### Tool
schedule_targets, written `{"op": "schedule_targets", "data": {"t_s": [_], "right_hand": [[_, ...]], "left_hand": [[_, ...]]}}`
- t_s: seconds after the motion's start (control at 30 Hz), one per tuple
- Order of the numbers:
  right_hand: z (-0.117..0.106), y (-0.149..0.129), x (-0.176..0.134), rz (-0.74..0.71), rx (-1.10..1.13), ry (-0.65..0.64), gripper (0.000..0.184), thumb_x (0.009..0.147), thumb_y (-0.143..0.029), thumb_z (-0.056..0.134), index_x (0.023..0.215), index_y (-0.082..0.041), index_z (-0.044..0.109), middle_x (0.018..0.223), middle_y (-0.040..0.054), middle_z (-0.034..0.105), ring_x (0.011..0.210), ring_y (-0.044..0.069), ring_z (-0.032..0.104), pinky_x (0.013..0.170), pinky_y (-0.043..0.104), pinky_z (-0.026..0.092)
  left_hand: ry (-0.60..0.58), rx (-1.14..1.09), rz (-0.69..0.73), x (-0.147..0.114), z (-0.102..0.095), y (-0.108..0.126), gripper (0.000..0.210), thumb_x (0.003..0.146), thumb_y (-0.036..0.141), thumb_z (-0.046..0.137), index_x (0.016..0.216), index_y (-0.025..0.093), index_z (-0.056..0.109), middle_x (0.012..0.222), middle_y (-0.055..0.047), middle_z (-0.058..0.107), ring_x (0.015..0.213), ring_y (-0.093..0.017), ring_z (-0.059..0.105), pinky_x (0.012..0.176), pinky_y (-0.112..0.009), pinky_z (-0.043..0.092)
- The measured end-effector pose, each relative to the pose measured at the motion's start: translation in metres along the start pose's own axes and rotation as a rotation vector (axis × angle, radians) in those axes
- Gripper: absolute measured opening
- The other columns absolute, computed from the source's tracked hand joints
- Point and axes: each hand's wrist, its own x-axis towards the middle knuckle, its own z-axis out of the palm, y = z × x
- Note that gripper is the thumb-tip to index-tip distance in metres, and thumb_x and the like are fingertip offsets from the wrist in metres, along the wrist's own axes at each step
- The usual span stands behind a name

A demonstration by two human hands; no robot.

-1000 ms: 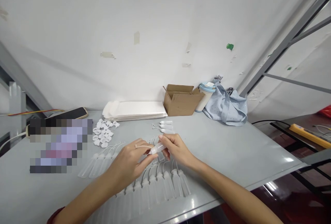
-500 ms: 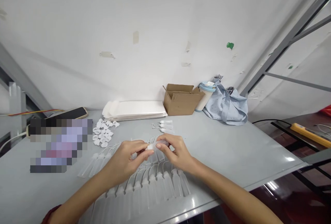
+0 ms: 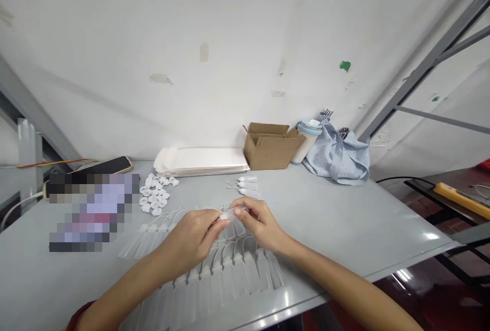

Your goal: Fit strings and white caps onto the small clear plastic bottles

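Left hand (image 3: 195, 233) and right hand (image 3: 264, 228) both pinching one tube (image 3: 229, 214), working its end I guess. Calls for steady grip.

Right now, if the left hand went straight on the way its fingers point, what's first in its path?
Past the translucent plastic tube at its fingertips, the left hand would likely meet the right hand first, which grips that tube just beyond. Depth is hard to judge here.
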Motion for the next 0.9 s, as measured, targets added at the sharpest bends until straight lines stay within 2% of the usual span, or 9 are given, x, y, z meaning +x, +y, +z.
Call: {"op": "schedule_targets", "data": {"t_s": [0.07,0.17,0.27,0.37,0.43,0.5,0.6,0.7,0.9], "right_hand": [[0.000,0.003,0.001,0.083,0.091,-0.020,0.036,0.085,-0.051,0.053,0.080,-0.016,0.061,0.055,-0.0052,0.040,0.047,0.007,0.029,0.045,0.022,0.023],[0.001,0.005,0.003,0.177,0.184,-0.035,0.037,0.081,-0.052,0.057,0.077,-0.015,0.060,0.053,-0.0061,0.037,0.045,0.007,0.028,0.044,0.022,0.022],[0.002,0.003,0.004,0.178,0.192,-0.005,0.034,0.079,-0.048,0.061,0.079,-0.014,0.063,0.053,-0.0060,0.039,0.046,0.007,0.028,0.045,0.022,0.023],[0.000,0.003,0.006,0.149,0.175,0.050,0.032,0.081,-0.044,0.060,0.089,-0.014,0.067,0.059,-0.0028,0.050,0.049,0.008,0.035,0.048,0.022,0.029],[-0.006,0.007,0.010,0.120,0.128,0.113,0.033,0.082,-0.042,0.059,0.099,-0.014,0.068,0.068,0.0009,0.059,0.054,0.010,0.043,0.052,0.023,0.035],[-0.016,0.015,0.016,0.050,-0.022,0.183,0.034,0.084,-0.040,0.058,0.105,-0.016,0.068,0.079,0.0044,0.065,0.063,0.012,0.050,0.058,0.024,0.039],[-0.032,0.028,0.026,-0.093,-0.378,0.184,0.031,0.087,-0.036,0.056,0.108,-0.016,0.069,0.084,0.0067,0.067,0.068,0.015,0.054,0.062,0.026,0.041],[-0.044,0.039,0.033,-0.126,-0.569,0.143,0.028,0.088,-0.030,0.056,0.108,-0.015,0.069,0.085,0.0071,0.068,0.062,0.013,0.054,0.064,0.027,0.043],[-0.051,0.045,0.036,-0.145,-0.693,-0.011,0.021,0.086,-0.026,0.059,0.103,-0.017,0.070,0.089,0.0068,0.070,0.067,0.015,0.059,0.071,0.027,0.045]], "left_hand": [[0.072,0.105,0.106,-0.001,0.005,-0.004,0.037,0.095,0.026,0.034,0.059,0.019,0.041,0.052,0.003,0.043,0.049,-0.012,0.041,0.050,-0.025,0.032],[0.112,0.211,0.224,-0.001,0.011,-0.009,0.034,0.095,0.022,0.036,0.063,0.018,0.048,0.057,0.001,0.048,0.052,-0.013,0.043,0.050,-0.025,0.031],[0.136,0.262,0.272,0.001,0.009,-0.014,0.029,0.096,0.022,0.037,0.076,0.016,0.058,0.067,-0.003,0.058,0.061,-0.016,0.051,0.054,-0.026,0.037],[0.124,0.221,0.189,0.005,-0.010,-0.029,0.028,0.096,0.029,0.039,0.088,0.018,0.063,0.081,-0.005,0.065,0.074,-0.017,0.058,0.064,-0.028,0.045],[0.152,0.265,0.059,0.005,-0.029,-0.049,0.031,0.096,0.035,0.037,0.090,0.020,0.065,0.089,-0.005,0.067,0.085,-0.020,0.059,0.075,-0.031,0.047],[0.239,0.449,-0.121,0.004,-0.048,-0.075,0.033,0.093,0.039,0.037,0.093,0.021,0.065,0.092,-0.005,0.069,0.091,-0.025,0.058,0.078,-0.036,0.046],[0.244,0.525,-0.217,0.000,-0.062,-0.112,0.031,0.089,0.032,0.038,0.085,0.020,0.066,0.085,-0.008,0.071,0.088,-0.029,0.058,0.074,-0.041,0.046],[0.219,0.534,-0.252,0.000,-0.058,-0.134,0.033,0.086,0.031,0.036,0.083,0.022,0.067,0.084,-0.009,0.073,0.079,-0.029,0.061,0.070,-0.040,0.047],[0.179,0.531,-0.203,0.004,-0.037,-0.139,0.040,0.088,0.035,0.033,0.100,0.021,0.069,0.103,-0.010,0.069,0.098,-0.028,0.058,0.087,-0.042,0.045]]}}
